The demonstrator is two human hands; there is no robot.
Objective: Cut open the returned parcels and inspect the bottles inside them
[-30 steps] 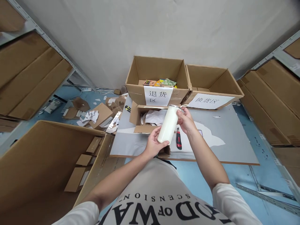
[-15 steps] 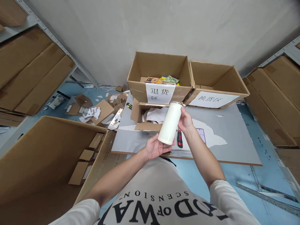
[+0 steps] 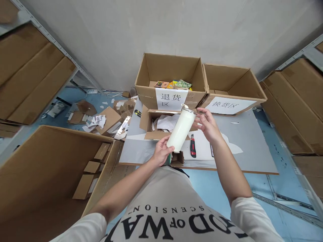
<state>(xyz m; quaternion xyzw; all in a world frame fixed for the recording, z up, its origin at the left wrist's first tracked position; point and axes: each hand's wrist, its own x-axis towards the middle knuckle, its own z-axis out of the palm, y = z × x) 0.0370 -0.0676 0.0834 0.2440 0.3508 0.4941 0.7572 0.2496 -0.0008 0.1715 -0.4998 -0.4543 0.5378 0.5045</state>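
A tall white cylindrical bottle with a metal-rimmed top (image 3: 181,129) is held tilted above the grey table top (image 3: 242,151), its top leaning toward one o'clock. The left hand (image 3: 161,153) is curled around the bottle's lower end, fingers closed on it. The right hand (image 3: 208,126) sits at three o'clock of the bottle's top, fingers spread and loosely bent, fingertips just beside the rim; whether they touch it cannot be told. Under the bottle lies a small open cardboard box stuffed with white paper (image 3: 161,126). A red and black utility knife (image 3: 193,150) lies on the table at five o'clock of the bottle. At twelve o'clock stands a large open cardboard carton with a white paper label (image 3: 171,79).
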